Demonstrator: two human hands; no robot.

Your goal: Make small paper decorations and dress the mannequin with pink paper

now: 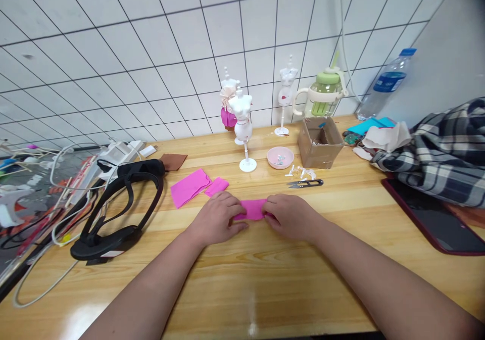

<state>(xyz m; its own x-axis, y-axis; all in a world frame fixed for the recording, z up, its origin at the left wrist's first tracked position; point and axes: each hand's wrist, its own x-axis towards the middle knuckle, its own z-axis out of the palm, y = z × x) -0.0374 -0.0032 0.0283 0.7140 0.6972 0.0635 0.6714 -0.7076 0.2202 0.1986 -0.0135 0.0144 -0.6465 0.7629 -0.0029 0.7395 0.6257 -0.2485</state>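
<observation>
A small strip of pink fabric (253, 209) lies stretched between my two hands just above or on the wooden table; I cannot tell which. My left hand (220, 217) is closed on its left end, thumb below and fingers above. The right end is pinched by my right hand (290, 216), whose fingertips curl over it. Beyond my left hand lie a larger folded pink cloth (190, 187) and a smaller pink piece (217, 186). Black thread snips (305, 184) rest past my right hand, beside some white scraps (302, 172).
Miniature white dress forms (243, 120) stand near the tiled wall. A pink dish (280, 158), an open cardboard box (321, 143) and a green-lidded jug (326, 90) are behind the snips. A black headset (131, 203) sits left; a tablet (435, 219) and plaid cloth (450, 138) lie right.
</observation>
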